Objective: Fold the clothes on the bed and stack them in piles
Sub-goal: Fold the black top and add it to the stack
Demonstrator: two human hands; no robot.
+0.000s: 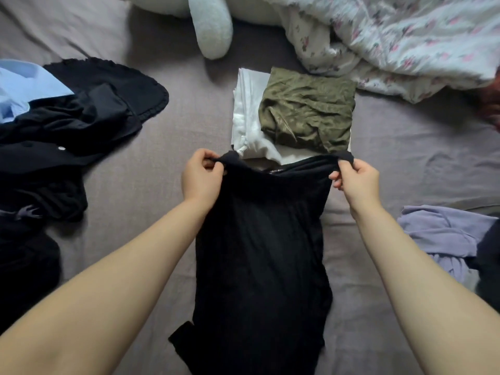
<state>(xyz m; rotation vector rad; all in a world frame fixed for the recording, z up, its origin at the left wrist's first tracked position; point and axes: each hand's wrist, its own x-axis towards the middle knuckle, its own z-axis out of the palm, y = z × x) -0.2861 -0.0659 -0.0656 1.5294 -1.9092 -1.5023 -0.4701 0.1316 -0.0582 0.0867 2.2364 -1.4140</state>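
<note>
Black garment hangs centre frame, pinched at its top edge by both hands, body trailing down toward 6 o'clock onto the grey bed sheet. Left hand has thumb and fingers closed on the left corner of the top edge; right hand does the same on the right corner. Both pinches are narrow, fabric bunched between the fingertips. Top edge sags between them, label patch visible just under the sag.

Finished pile sits at 12 o'clock, just beyond the hands: olive folded piece on top of white folded fabric. Unfolded dark heap with a light blue shirt at 9 o'clock, lilac garment at 3 o'clock. Floral quilt at 1–2 o'clock, plush toy at 12.

Step in hand, my read: squaring the piece before folding. To do it well:
- Pull hands apart until the top edge is taut, removes the sag.
- Lower end looks twisted, with a flap sticking out at 7 o'clock; shake or lay flat and smooth before any fold.
- Lay it on the bare sheet in front of the pile, not over it; top edge already overlaps the white fabric in view.
- Fold sides in, then halve to roughly the olive piece's footprint so the stack stays level.

Fabric looks thin and limp, so expect it to slump; keep tension until it's down.
</note>
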